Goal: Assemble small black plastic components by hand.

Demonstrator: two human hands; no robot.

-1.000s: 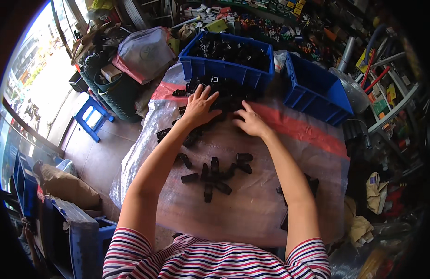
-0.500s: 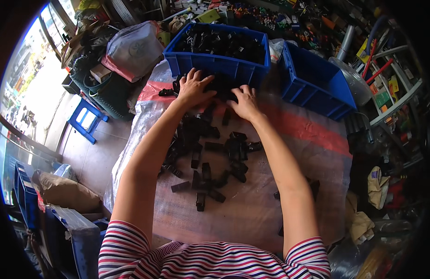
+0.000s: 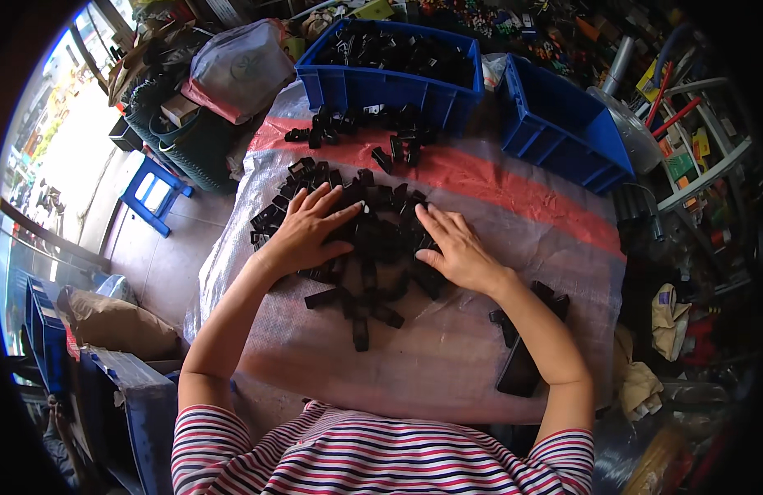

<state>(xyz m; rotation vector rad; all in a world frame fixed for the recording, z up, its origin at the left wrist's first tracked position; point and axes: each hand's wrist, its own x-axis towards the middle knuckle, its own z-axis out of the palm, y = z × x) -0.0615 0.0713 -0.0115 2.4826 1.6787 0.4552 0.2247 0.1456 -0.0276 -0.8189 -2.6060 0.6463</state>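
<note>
Many small black plastic parts (image 3: 377, 235) lie heaped on the sheet-covered table (image 3: 414, 355); their exact kind is too dark to make out. My left hand (image 3: 311, 227) rests on the left side of the heap, palm down with its fingers spread. On the heap's right side lies my right hand (image 3: 460, 247), its fingers stretched out flat and touching the parts. A second, looser group of black parts (image 3: 398, 144) sits farther back, in front of a blue crate (image 3: 381, 87) filled with similar pieces.
A second blue crate (image 3: 555, 153) stands at the back right, its bottom visible. Near my right forearm lie a dark flat object (image 3: 519, 369) and more black pieces. Left of the table are a blue stool (image 3: 155, 198) and a green basket (image 3: 202, 157). Crowded shelves stand at right.
Both hands have drawn back toward me from the front of the filled crate. Black parts are gathered into a denser heap under them, while some stay near the crate.
</note>
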